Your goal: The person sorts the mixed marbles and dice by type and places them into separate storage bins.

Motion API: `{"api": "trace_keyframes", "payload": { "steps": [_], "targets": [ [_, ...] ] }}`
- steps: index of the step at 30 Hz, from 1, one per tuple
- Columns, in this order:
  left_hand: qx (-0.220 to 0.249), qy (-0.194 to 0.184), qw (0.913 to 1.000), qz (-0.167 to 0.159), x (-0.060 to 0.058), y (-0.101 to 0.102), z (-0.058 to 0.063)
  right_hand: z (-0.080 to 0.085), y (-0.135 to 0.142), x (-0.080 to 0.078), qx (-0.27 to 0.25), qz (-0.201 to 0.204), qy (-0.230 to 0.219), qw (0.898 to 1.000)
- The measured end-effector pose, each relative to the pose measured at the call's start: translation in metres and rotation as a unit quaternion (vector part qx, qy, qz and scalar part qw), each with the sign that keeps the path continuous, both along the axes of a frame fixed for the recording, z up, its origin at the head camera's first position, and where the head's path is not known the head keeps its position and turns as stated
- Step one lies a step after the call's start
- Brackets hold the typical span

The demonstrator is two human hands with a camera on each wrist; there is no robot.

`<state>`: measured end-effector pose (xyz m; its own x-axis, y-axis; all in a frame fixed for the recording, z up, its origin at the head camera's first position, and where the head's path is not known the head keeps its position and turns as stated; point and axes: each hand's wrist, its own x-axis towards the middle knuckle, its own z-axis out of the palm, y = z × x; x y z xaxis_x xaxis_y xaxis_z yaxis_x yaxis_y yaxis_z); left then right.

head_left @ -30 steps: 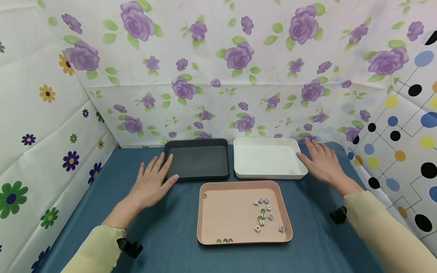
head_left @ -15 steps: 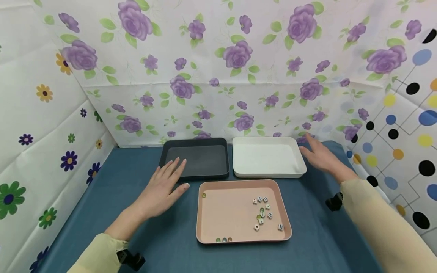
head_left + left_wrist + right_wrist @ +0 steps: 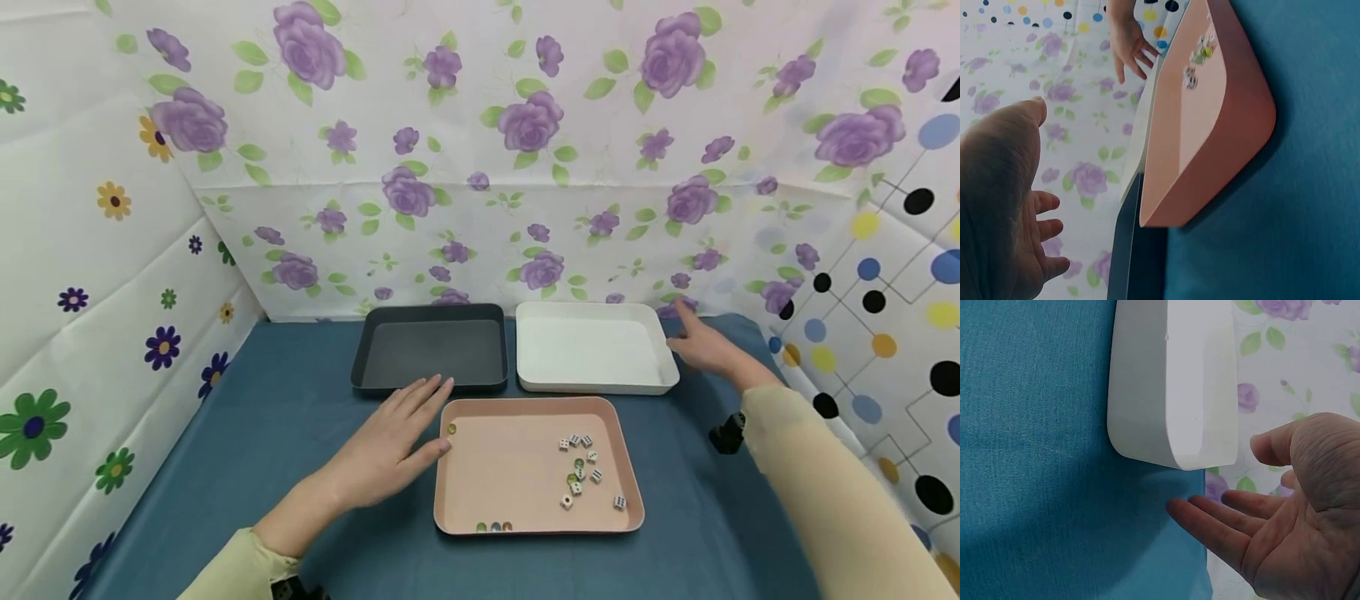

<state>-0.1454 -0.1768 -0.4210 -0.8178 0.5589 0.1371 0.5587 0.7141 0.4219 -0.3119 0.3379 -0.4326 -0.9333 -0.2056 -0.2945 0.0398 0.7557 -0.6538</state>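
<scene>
My left hand [image 3: 386, 450], fingers straight and holding nothing, hovers at the left edge of the pink tray [image 3: 510, 475]. Its fingertips overlap the near edge of the black tray [image 3: 431, 346] in the head view. Within the pink tray, several white dice [image 3: 596, 476] are scattered at the right, with greenish glass marbles [image 3: 572, 479] among them. Another marble [image 3: 452, 429] sits in the far left corner, and three small marbles [image 3: 496, 527] line the near wall. Beside the right end of the white tray [image 3: 596, 346], my right hand [image 3: 1291, 525] is empty, fingers extended.
All three trays stand on a blue cloth [image 3: 375, 558]. Behind them rises a floral curtain [image 3: 480, 225]. A flower-print sheet [image 3: 97, 275] borders the left side, and a dotted sheet [image 3: 885, 317] the right.
My left hand has moved right and nearer, from the black tray's left edge to the pink tray's left edge. The right hand has shifted only slightly. Trays, dice and marbles stay put.
</scene>
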Motion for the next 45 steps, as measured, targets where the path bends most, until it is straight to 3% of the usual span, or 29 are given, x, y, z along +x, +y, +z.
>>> {"api": "trace_keyframes", "payload": {
  "steps": [7,15,24,28,39,45],
  "targets": [
    [-0.002,-0.023,0.9993,-0.028,0.005,0.017,-0.007,-0.012,0.003,-0.001,-0.006,-0.011,-0.030,0.999],
    [-0.013,-0.042,0.9978,-0.049,0.008,0.031,-0.010,-0.012,0.003,-0.002,-0.006,-0.007,-0.051,0.999],
    [-0.004,-0.067,0.9956,-0.065,0.003,0.043,-0.013,-0.010,0.011,-0.001,-0.086,0.004,-0.115,0.990],
    [0.005,-0.093,0.9936,-0.065,0.000,0.047,-0.014,-0.011,0.012,-0.002,-0.093,-0.001,-0.132,0.987],
    [0.018,-0.135,0.9887,-0.062,-0.007,0.054,-0.014,-0.012,0.011,-0.011,-0.098,0.014,-0.137,0.986],
    [0.020,-0.141,0.9873,-0.071,-0.010,0.058,-0.015,-0.015,0.011,-0.016,-0.096,-0.003,-0.143,0.985]
  ]
}}
